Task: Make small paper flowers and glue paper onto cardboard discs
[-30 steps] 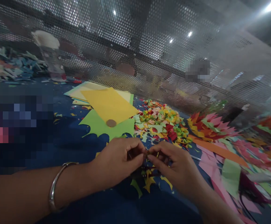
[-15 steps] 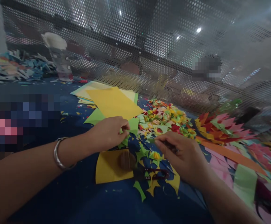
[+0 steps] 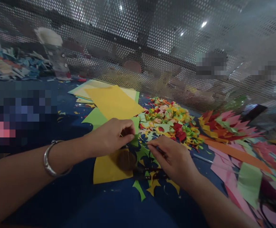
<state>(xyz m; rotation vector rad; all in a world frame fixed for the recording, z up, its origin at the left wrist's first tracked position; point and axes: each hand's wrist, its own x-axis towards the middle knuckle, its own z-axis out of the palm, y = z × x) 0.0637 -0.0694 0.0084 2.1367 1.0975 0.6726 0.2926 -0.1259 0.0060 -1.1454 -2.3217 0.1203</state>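
On the blue table (image 3: 87, 207), yellow paper (image 3: 105, 171) lies just beside our left hand (image 3: 111, 136), whose fingers curl thumbward; whether they meet, we cannot tell. Our right hand (image 3: 176, 156) pinches thumb to forefinger, contents unclear. We judge the scrap heap (image 3: 167, 115) cut, the large sheet (image 3: 114, 101) uncut.

Your flat yellow paper sheet (image 3: 106, 171) lies on the dark-blue counter (image 3: 87, 207), a round brown disc (image 3: 126, 160) over its right side.

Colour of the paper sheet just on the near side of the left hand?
Yellow; the sheet shows in the head view.
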